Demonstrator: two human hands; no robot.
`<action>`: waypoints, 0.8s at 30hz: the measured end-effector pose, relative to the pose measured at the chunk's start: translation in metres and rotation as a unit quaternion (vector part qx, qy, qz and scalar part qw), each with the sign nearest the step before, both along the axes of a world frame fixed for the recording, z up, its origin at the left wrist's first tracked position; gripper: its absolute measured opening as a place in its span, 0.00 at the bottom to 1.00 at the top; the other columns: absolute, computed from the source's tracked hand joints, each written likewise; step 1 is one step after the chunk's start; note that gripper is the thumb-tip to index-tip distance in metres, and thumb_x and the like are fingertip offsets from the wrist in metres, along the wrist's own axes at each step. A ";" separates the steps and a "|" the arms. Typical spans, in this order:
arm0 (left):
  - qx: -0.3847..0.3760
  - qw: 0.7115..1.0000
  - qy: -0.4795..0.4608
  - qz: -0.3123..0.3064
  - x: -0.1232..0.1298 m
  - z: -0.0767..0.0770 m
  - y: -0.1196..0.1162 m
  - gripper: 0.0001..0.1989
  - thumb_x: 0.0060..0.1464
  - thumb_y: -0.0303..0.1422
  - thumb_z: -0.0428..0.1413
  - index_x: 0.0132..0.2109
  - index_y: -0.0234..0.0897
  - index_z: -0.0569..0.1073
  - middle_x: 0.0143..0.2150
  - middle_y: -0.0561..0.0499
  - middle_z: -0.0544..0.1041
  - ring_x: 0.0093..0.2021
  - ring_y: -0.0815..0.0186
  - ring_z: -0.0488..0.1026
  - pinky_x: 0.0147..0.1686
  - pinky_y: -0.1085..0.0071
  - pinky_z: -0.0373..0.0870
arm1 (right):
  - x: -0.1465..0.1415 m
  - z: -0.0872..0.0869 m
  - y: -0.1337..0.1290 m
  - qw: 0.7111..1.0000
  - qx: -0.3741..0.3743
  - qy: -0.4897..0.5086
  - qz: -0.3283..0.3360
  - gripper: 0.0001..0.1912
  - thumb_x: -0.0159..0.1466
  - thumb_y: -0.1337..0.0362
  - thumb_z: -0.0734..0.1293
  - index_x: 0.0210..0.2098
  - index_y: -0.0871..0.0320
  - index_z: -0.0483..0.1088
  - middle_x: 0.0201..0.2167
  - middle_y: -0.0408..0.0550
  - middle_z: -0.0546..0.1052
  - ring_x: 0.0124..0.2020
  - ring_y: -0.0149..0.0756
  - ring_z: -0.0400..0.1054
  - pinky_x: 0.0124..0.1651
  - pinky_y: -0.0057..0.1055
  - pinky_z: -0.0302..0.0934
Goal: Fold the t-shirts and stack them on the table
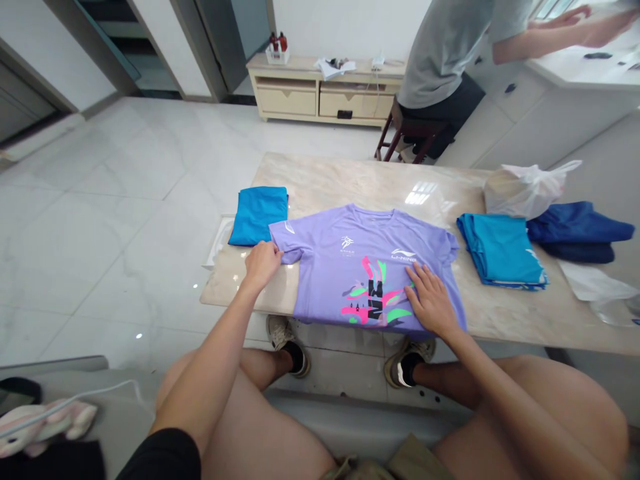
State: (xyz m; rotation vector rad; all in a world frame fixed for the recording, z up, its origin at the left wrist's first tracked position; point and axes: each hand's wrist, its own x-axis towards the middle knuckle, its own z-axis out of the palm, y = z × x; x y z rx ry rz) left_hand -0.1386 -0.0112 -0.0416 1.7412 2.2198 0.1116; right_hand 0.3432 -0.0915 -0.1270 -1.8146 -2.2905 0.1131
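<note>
A purple T-shirt [330, 287] with a bright pink, green and black print lies spread front up on the table, its collar pointing away from me. Its lower part reaches the near table edge. My left hand [263, 265] pinches the hem of the sleeve on the left. Flat on the shirt's right side, beside the print, rests my right hand [429, 297] with its fingers apart. Just beyond my left hand sits a folded blue garment [259, 215]. Another folded blue garment [500, 250] lies to the right of the shirt.
The marble-patterned table [320, 180] also bears a tied white plastic bag [525, 190] and a dark blue garment [577, 230] at the right. A person in a grey shirt [445, 53] sits on a stool beyond it. A low cream cabinet [287, 100] stands by the wall.
</note>
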 end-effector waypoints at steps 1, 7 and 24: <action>0.003 1.000 -0.022 0.000 -0.004 -0.001 0.002 0.11 0.69 0.39 0.57 0.43 0.39 0.82 0.55 0.36 0.84 0.57 0.46 0.80 0.55 0.59 0.74 | 0.000 0.000 0.000 1.000 0.002 0.001 -0.001 0.36 0.79 0.52 0.54 0.83 0.50 0.54 0.83 0.50 0.57 0.84 0.57 0.49 0.82 0.63 0.49; 0.057 0.962 -0.247 0.098 -0.010 -0.007 0.008 0.04 0.63 0.33 0.58 0.43 0.38 0.76 0.46 0.43 0.84 0.50 0.54 0.81 0.53 0.63 0.76 | -0.003 0.001 0.001 1.000 0.019 0.008 -0.013 0.33 0.80 0.50 0.53 0.80 0.53 0.62 0.81 0.53 0.61 0.82 0.55 0.53 0.81 0.60 0.53; 0.069 0.990 -0.116 0.034 -0.016 0.017 0.000 0.14 0.65 0.37 0.58 0.55 0.42 0.73 0.45 0.47 0.87 0.53 0.50 0.84 0.47 0.63 0.73 | -0.010 0.001 0.004 0.999 0.031 0.028 -0.012 0.32 0.80 0.50 0.54 0.78 0.52 0.65 0.81 0.53 0.62 0.82 0.55 0.55 0.81 0.60 0.54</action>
